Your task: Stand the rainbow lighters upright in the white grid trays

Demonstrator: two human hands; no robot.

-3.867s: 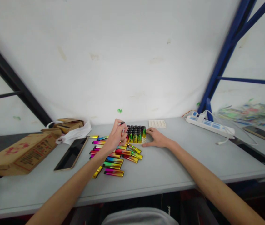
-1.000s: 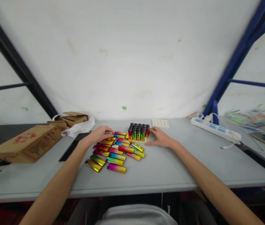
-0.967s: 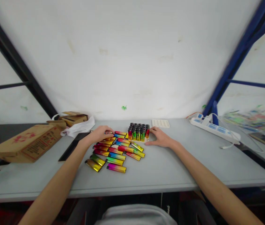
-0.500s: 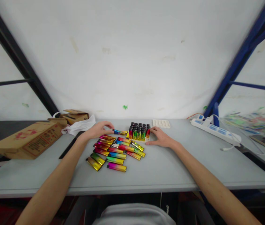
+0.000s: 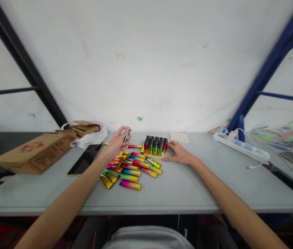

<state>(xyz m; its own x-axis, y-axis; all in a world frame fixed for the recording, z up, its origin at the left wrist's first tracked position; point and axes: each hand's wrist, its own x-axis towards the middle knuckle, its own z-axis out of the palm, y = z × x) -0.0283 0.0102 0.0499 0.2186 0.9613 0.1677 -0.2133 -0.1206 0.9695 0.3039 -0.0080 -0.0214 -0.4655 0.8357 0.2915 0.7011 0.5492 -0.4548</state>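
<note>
Many glossy flat lighters (image 5: 130, 185) loose on smooth table (image 5: 177, 190) | my left hand (image 5: 117, 142): fingers grasping one metallic-blue lighter (image 5: 127, 136), tilted, raised | my right hand (image 5: 178, 152): curved beside upright black-capped lighters (image 5: 155, 147); finger grip, I cannot tell

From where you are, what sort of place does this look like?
Probably a workshop or workroom, though little of it shows: many upright lighters in rows, a cardboard box off to the left and a power strip to the right.
</note>
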